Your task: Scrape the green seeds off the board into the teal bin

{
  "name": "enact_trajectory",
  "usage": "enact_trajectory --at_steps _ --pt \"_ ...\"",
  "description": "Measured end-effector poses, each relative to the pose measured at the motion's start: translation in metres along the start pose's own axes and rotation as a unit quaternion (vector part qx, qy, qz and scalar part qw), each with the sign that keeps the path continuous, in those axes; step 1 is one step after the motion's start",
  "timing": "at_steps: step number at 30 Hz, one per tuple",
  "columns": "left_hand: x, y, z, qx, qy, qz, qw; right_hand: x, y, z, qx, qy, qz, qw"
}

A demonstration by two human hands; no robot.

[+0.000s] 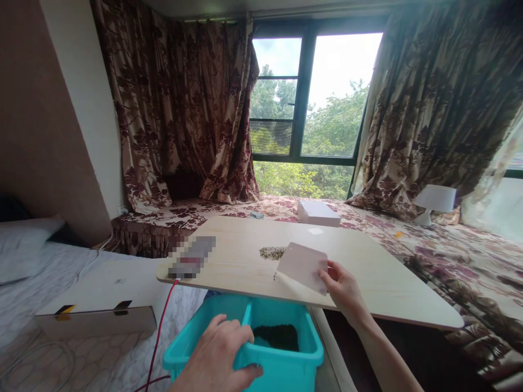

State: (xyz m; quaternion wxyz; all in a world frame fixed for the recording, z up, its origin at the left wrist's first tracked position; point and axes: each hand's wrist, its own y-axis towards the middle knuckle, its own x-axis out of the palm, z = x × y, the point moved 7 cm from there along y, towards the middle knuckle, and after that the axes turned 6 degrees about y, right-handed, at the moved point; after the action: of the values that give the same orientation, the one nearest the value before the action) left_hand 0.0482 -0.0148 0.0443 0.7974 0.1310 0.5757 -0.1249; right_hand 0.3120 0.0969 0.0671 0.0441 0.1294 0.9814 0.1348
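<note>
My right hand [341, 288] pinches the right edge of a thin white plastic scraper [303, 265], tilted over the wooden tabletop [368, 272]. Beside the scraper's left edge lies a loose pile of small greenish beans or seeds [270, 252], and a few stray grains sit lower down. My left hand [229, 354] is closed over the front rim and divider of a turquoise two-part bin [292, 354] below the table edge. Dark grains [275, 336] cover part of the floor of the bin's right compartment. My hand hides much of the left compartment.
A blurred flat device [192, 258] with a red cable [159, 337] lies at the table's left end. A white box [102, 299] rests on the bed at left. Behind the table, another white box [318, 212] and a lamp [435, 201] stand on the window seat.
</note>
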Motion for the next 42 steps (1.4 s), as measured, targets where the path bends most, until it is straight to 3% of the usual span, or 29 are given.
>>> enact_trajectory --at_steps 13,23,29,42 --pt "0.004 0.002 -0.005 -0.006 0.005 -0.005 1.000 0.003 -0.014 -0.017 0.021 0.008 -0.029 0.999" --pt "0.001 0.002 -0.003 -0.012 0.003 -0.010 1.000 0.003 -0.002 -0.008 -0.010 -0.002 -0.013 1.000" --pt "0.002 0.002 -0.004 -0.011 0.003 -0.007 1.000 0.009 -0.006 -0.012 0.006 0.006 -0.043 0.999" --pt "0.006 0.001 -0.009 0.004 0.005 0.024 1.000 -0.001 -0.013 -0.008 0.021 0.013 -0.022 0.999"
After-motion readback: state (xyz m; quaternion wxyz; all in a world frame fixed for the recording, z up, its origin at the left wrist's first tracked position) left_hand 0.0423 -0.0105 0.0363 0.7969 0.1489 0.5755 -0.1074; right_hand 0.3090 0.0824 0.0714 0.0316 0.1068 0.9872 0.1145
